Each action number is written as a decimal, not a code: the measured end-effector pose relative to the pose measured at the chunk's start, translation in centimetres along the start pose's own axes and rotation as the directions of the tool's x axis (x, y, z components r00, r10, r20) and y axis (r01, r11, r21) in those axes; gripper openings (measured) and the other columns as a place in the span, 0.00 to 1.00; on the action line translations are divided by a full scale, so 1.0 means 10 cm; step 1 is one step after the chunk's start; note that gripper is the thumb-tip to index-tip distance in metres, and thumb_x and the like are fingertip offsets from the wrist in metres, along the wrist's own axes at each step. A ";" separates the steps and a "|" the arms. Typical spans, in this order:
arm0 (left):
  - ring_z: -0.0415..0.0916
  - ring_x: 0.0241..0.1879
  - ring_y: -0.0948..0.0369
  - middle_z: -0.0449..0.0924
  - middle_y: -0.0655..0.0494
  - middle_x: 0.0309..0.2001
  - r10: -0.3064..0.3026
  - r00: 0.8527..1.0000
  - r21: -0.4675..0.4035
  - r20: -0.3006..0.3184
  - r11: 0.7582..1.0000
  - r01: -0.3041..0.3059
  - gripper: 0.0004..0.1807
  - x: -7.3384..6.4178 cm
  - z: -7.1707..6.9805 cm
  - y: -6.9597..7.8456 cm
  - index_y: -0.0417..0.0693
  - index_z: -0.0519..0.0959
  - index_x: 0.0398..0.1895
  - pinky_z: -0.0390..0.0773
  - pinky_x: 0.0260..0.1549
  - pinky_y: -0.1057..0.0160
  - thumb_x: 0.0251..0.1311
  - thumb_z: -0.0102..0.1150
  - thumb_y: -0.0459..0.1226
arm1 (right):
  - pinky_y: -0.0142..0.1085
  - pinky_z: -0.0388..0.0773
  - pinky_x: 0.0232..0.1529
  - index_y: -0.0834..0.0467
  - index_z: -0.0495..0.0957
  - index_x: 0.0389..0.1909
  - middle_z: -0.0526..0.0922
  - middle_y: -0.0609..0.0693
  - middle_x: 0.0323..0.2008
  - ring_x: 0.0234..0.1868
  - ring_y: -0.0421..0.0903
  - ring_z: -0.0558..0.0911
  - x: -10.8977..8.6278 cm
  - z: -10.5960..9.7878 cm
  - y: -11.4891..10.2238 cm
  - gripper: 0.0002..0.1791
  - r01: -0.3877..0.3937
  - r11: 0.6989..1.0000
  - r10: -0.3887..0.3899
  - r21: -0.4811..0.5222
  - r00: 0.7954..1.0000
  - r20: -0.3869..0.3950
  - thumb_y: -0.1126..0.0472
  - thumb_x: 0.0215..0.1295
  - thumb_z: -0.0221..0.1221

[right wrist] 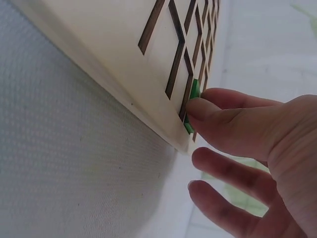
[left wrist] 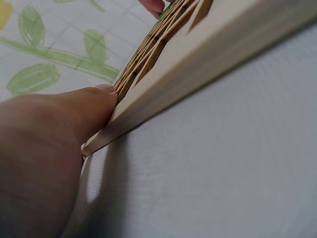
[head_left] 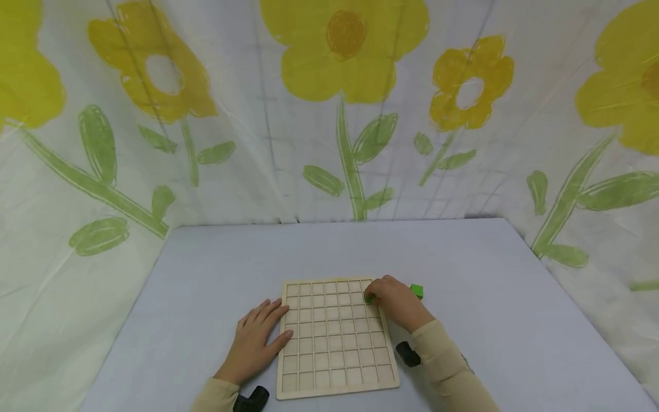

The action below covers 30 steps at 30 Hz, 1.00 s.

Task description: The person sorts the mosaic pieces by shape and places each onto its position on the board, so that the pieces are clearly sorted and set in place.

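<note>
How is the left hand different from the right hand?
The left hand touches the board, thumb spread; the right hand pinches a green block. The left hand is at the board's left edge, the right hand near its far right corner. Both have beige sleeves.

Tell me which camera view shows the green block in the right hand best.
The right wrist view: it shows the green block close up in the right hand, parts of it uncovered. The head view shows only a small patch; the left wrist view, just a green sliver at its top edge.
</note>
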<state>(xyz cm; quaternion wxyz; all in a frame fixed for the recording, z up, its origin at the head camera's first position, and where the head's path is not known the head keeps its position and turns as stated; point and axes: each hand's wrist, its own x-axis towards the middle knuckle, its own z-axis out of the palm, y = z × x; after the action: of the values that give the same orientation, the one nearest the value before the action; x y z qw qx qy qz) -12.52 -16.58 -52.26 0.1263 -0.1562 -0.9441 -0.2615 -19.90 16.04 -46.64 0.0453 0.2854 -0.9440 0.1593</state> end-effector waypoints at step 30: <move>0.60 0.68 0.46 0.69 0.51 0.66 -0.008 1.000 0.008 0.006 1.000 0.008 0.28 0.01 -0.03 0.03 0.52 0.73 0.62 0.56 0.61 0.40 0.60 0.60 0.52 | 0.47 0.77 0.49 0.60 0.78 0.49 0.80 0.55 0.48 0.52 0.55 0.76 -0.33 -0.70 0.30 0.16 -0.151 0.988 0.147 -0.025 0.982 -0.119 0.65 0.60 0.65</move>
<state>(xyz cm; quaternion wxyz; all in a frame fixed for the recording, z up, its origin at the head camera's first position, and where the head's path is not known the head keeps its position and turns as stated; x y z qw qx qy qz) -12.48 -16.46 -51.88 0.1229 -0.1527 -0.9461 -0.2577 -18.90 22.41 -41.42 0.0932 0.2032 -0.9611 0.1624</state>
